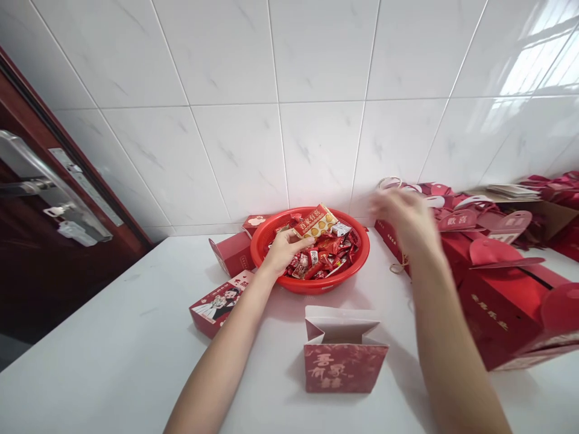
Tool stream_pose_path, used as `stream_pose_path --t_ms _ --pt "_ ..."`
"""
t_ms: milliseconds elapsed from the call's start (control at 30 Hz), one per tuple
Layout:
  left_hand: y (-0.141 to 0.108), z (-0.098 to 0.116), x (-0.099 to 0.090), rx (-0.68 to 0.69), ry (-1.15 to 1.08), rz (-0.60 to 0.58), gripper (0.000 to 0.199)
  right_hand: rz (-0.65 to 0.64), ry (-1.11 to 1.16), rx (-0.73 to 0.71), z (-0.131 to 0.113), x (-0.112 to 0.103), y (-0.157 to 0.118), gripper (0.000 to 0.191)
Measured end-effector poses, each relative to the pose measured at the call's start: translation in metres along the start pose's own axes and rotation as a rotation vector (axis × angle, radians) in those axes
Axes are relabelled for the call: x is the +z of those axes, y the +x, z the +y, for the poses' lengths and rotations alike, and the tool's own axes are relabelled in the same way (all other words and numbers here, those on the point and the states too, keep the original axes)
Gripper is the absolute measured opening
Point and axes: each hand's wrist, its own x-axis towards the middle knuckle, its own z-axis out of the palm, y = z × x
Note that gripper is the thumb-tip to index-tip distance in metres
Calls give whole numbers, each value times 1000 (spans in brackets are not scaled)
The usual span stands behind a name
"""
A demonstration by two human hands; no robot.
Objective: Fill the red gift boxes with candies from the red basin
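- Basket (pixel 330 286): bright red
- Packet (pixel 316 222): red and cream, golden round motifs
- Carton at six o'clock (pixel 346 369): maroon, pale characters
- Wall at twelve o'clock (pixel 321 54): white, grey-veined

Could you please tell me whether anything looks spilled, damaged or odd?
Nothing looks spilled or damaged: the loose sweets sit inside the red basket and the open carton stands upright. Slightly odd, perhaps: apparent keys hang on the door at the picture's far left, where one might forget them.

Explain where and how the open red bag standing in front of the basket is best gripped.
Probably pinch the red bag midway along its front rim, reaching down from the near side: its mouth gapes upward, while its creased sides fold inward.
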Motion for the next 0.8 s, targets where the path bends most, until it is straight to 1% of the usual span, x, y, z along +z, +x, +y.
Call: stream_pose_path --t_ms 67,133,167,233,300,367,433,467,567,633,700,800 --pt "-1 1 0 23 8 -4 45 -112 27 140 10 25 1 39" --pt "-1 0 0 38 26 -19 45 -222 132 283 25 52 3 43" --pt "0 -1 -1 44 42 -28 44 -230 209 316 32 62 4 43" --pt "2 -4 -3 40 115 -25 37 -146 344 345 45 75 6 41" --pt "4 -8 -5 4 264 12 26 5 424 351 55 76 10 36" --pt "6 -11 -6 -46 479 37 22 153 474 365 61 71 13 29" --pt "8 -14 -6 -79 723 11 30 266 520 416 65 65 16 21" --pt "8 -14 -5 -90 840 -12 35 302 548 451 66 63 17 18" --pt "7 -12 -2 -104 1130 -38 51 324 628 522 67 62 17 10" --pt "6 -10 0 -101 1266 -18 60 313 644 510 66 64 15 8" --pt "5 -8 2 -119 1375 -26 63 315 628 485 64 66 13 10" --pt "5 -5 5 -178 1517 -109 63 315 626 474 62 67 11 10"
